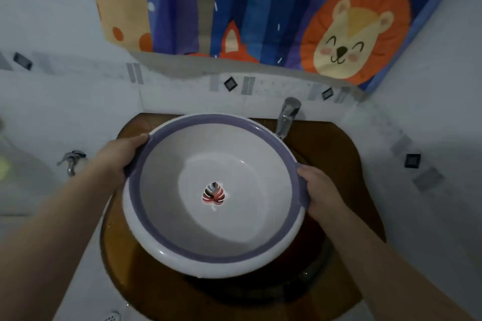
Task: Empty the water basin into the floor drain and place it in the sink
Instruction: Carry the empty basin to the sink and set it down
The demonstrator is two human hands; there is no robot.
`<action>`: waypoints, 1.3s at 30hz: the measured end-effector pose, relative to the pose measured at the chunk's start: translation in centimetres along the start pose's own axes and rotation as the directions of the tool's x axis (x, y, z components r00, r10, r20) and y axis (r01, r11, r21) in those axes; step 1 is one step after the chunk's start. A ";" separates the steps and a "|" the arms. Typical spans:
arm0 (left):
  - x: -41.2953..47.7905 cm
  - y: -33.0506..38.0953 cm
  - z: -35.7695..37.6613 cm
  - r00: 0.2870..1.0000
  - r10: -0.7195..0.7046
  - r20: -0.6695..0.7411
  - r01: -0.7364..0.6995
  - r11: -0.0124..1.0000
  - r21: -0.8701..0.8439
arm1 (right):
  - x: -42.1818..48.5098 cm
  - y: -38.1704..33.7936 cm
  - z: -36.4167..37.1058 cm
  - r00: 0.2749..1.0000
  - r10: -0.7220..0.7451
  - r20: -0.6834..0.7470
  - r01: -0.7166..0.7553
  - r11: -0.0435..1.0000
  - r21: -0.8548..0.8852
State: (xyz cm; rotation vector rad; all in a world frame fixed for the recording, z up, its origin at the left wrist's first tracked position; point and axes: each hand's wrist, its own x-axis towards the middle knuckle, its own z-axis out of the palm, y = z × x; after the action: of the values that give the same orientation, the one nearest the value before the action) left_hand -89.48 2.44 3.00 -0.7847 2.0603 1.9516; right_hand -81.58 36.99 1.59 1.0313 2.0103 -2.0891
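**Basin held over the sink**

A white-tiled bathroom corner, cartoon lion curtain [273, 8] above, an amber glass sink [339, 164] with a chrome tap [287, 117]. The white, purple-banded plastic basin [214, 263] sits over the sink bowl, apparently empty, so probably light and stiff, perhaps wet-slick. The left hand [122, 154] and right hand [320, 193] grasp opposite rims, the sensible hold.

In front of me hangs a bright curtain [260, 8] with a lion and a fox, above pale tiled walls [78, 101] banded with small dark squares. The light is dim. A wall tap [71, 160] sticks out at my left, over a white floor [86, 292].
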 end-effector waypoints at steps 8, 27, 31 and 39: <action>-1.5 -3.1 3.9 0.974 -0.010 -0.227 0.055 0.979 0.194 | 3.6 2.6 -4.3 0.982 0.107 0.154 -0.093 0.991 -0.099; 1.2 -7.4 9.1 0.986 0.143 0.082 -0.145 0.516 0.844 | 10.0 3.4 -4.0 0.995 0.043 0.093 0.049 0.594 -0.803; 1.0 -8.9 10.5 0.990 0.130 0.053 -0.099 0.383 0.918 | 10.7 3.8 -3.4 0.996 0.063 0.064 0.029 0.456 -0.889; 1.8 -10.1 11.3 0.995 0.073 0.072 -0.083 0.158 0.984 | 11.3 4.9 -3.3 0.997 -0.046 0.067 0.080 0.414 -0.907</action>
State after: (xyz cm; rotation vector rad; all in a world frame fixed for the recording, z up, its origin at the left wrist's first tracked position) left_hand -88.30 13.06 -7.90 -0.2770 2.6890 0.1600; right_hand -86.65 43.72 -7.99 0.6428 2.6021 -0.6297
